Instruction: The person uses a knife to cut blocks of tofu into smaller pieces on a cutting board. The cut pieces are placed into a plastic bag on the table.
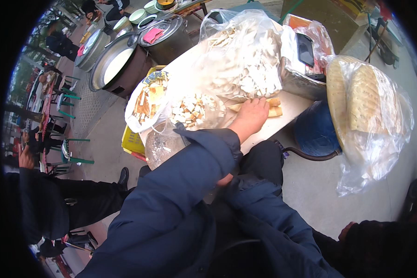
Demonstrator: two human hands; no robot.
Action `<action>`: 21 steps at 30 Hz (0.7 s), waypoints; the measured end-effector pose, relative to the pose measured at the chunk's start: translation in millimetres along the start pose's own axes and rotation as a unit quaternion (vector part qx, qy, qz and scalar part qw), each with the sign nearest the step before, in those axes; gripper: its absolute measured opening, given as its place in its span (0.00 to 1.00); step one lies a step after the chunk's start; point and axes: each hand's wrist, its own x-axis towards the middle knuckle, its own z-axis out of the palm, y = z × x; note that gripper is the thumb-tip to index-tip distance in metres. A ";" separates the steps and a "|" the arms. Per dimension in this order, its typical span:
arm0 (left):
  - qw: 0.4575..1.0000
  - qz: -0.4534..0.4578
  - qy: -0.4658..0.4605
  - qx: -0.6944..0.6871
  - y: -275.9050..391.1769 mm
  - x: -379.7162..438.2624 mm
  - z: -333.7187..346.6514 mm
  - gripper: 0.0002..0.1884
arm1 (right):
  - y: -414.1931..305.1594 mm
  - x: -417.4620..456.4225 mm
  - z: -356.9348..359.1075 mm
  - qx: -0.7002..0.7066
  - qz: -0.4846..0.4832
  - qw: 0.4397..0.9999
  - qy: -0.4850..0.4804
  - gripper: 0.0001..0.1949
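My left hand reaches across to the table and rests on strips of flatbread, its fingers curled over them. My right hand is mostly hidden beneath my left forearm; only a bit of skin shows, so what it holds cannot be told. A worn round chopping board with pale crumbs lies left of my left sleeve. Past the sleeve's edge pokes a dark flat object, too covered to name. Diced bread fills a clear plastic bag beyond the board.
A large clear bag of cut bread stands behind. At right, whole flatbreads in plastic rest above a blue barrel. A phone lies on a box. Large pots stand left; a person in dark trousers is nearby.
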 end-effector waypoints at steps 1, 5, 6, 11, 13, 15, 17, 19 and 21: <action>0.999 0.000 -0.006 0.037 2.1 7.5 15.7 0.25 | -0.1 -3.0 -5.3 0.002 0.008 1.000 -0.002 0.15; 0.989 -0.020 0.115 0.089 16.4 17.2 45.8 0.28 | -3.0 -8.4 -17.6 -0.002 0.031 0.999 -0.016 0.15; 0.991 -0.030 0.106 0.075 15.5 18.8 47.6 0.28 | -2.8 -9.1 -17.9 -0.005 0.036 0.999 -0.021 0.15; 0.981 -0.039 0.173 0.082 22.1 25.6 53.2 0.27 | -6.5 -11.8 -20.1 -0.036 0.054 0.997 -0.030 0.16; 0.982 -0.056 0.163 0.075 23.3 30.2 51.1 0.27 | -5.3 -10.1 -15.7 -0.054 0.059 0.996 -0.031 0.16; 0.989 -0.060 0.132 0.022 25.9 30.5 43.4 0.31 | -1.0 -10.7 -7.2 -0.076 0.065 0.994 -0.035 0.16; 0.987 -0.058 0.146 -0.033 36.0 23.4 22.6 0.34 | 3.4 -8.7 2.0 -0.097 0.071 0.992 -0.039 0.17; 0.970 0.001 0.201 -0.139 47.8 14.6 -23.4 0.43 | 4.3 -5.5 4.5 -0.123 0.069 0.989 -0.039 0.17; 0.934 0.047 0.299 -0.188 58.1 -13.1 -85.7 0.53 | 5.0 -1.3 10.6 -0.158 0.071 0.984 -0.044 0.17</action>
